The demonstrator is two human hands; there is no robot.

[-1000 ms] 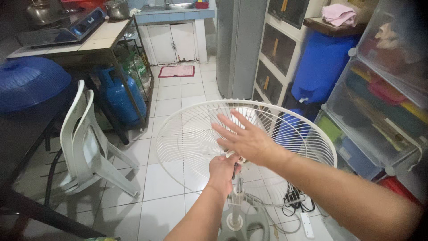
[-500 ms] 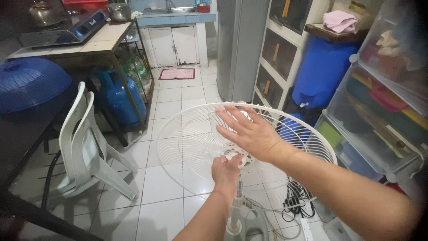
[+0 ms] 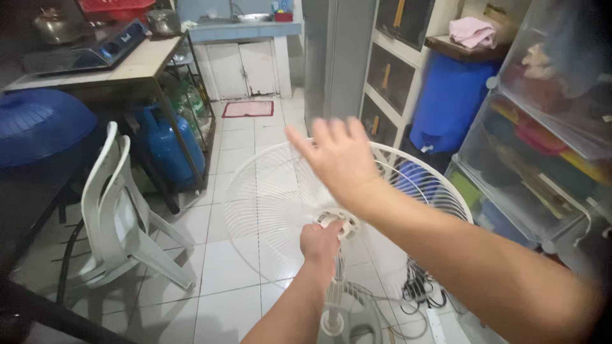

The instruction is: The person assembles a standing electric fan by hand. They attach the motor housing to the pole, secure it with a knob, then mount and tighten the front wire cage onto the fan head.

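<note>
Fingers of the left hand (image 3: 320, 244) clamp the hub of the white fan guard (image 3: 268, 197) at frame centre, while the right hand (image 3: 338, 156) hovers above, fingers spread.

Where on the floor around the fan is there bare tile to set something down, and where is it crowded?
Bare tile lies between the white plastic chair and the fan guard, and onward toward the red mat. It is crowded right of the fan stand, where black cables and a power strip lie beside the storage drawers.
</note>
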